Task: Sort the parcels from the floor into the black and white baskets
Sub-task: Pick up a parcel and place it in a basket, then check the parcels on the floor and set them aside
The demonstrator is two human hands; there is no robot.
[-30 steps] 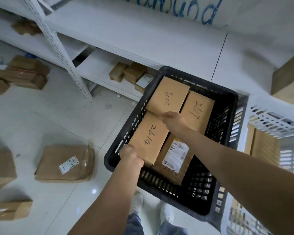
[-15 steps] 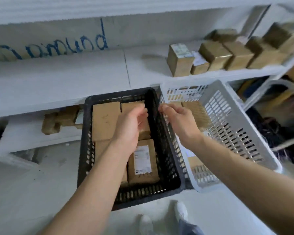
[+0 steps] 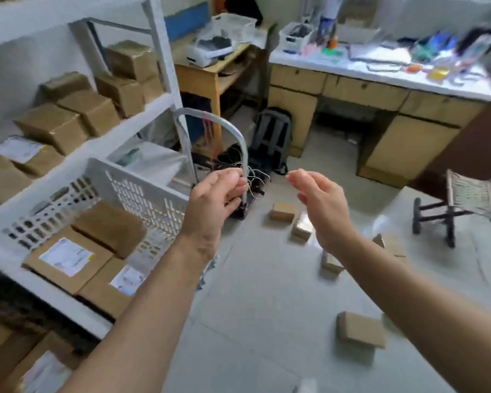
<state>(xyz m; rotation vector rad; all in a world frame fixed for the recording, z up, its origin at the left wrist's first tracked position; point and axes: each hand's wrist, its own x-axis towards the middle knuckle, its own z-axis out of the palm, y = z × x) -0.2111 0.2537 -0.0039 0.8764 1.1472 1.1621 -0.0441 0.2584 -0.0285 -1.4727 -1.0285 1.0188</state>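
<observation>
**parcel_pete:** Hands were both empty. The left hand (image 3: 216,199) and right hand (image 3: 321,205) were up in mid-air with nothing gripped, out over the floor.

**binqueen:** ok, and the actual stuff?

**parcel_pete:** Biggest first: the shelving (image 3: 165,89) ran down the left. The white basket (image 3: 142,182) sat on it, already holding a few labelled parcels (image 3: 68,259). The hand trolley (image 3: 240,140) stood just behind the left hand. The nearest floor box (image 3: 360,330) lay low on the right, and the smaller floor boxes (image 3: 281,211) were further out, under the right hand. I couldn't pick out the black basket for certain.

**binqueen:** what could've gone wrong from there?

**parcel_pete:** My guess is the view was badly smeared, so a rushed reach could've fumbled a box or kicked the nearest one. The left hand was also right in front of the trolley's handle and loose wires, which looked easy to snag. And no labels showed on the floor boxes, so one could've landed in the wrong basket.

**binqueen:** pose?

**parcel_pete:** Both arms were stretched forward, roughly level. The left fingers were loosely curled, and the right palm was turned inward with its fingers nearly straight.
</observation>
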